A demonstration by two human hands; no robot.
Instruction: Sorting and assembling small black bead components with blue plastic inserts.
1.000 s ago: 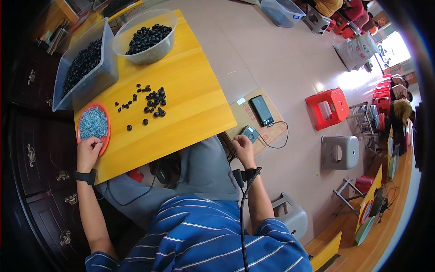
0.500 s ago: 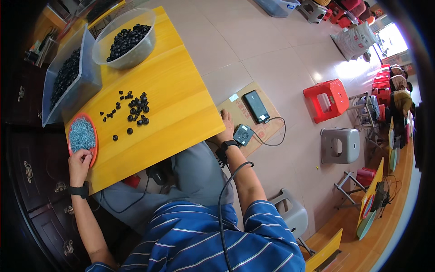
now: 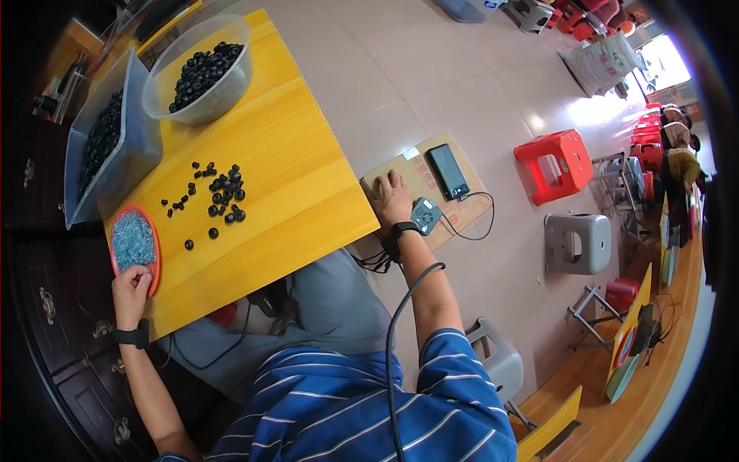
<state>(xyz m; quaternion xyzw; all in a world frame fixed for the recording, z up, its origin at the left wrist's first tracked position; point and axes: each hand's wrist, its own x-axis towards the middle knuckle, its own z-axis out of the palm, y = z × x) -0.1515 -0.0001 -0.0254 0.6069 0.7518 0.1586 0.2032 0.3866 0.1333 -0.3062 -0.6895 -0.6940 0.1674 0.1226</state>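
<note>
My left hand (image 3: 131, 290) rests at the near rim of an orange-red plate (image 3: 156, 260) on the table's left edge. Its thumb and fingers are pinched together; anything between them is too small or hidden to make out. A heap of tiny bluish, shiny pieces (image 3: 132, 240) fills much of the plate. To the right of the plate, loose black round parts (image 3: 229, 185) and smaller black pieces (image 3: 178, 205) lie scattered on the yellow table (image 3: 292, 181). My right hand (image 3: 393, 198) lies with fingers apart on a cardboard box (image 3: 412, 173) beyond the table's right edge, holding nothing.
A clear rectangular bin (image 3: 142, 135) and a round clear tub (image 3: 240, 85), both holding black parts, stand at the table's far left. On the cardboard are a black power bank (image 3: 446, 169) and a small fan-vented device (image 3: 426, 215), joined by a cable. A red stool (image 3: 566, 158) stands to the right.
My right hand has moved from the table's right edge onto the cardboard, farther right, its fingers now spread. My left hand stays pinched at the plate. The view has shifted slightly.
</note>
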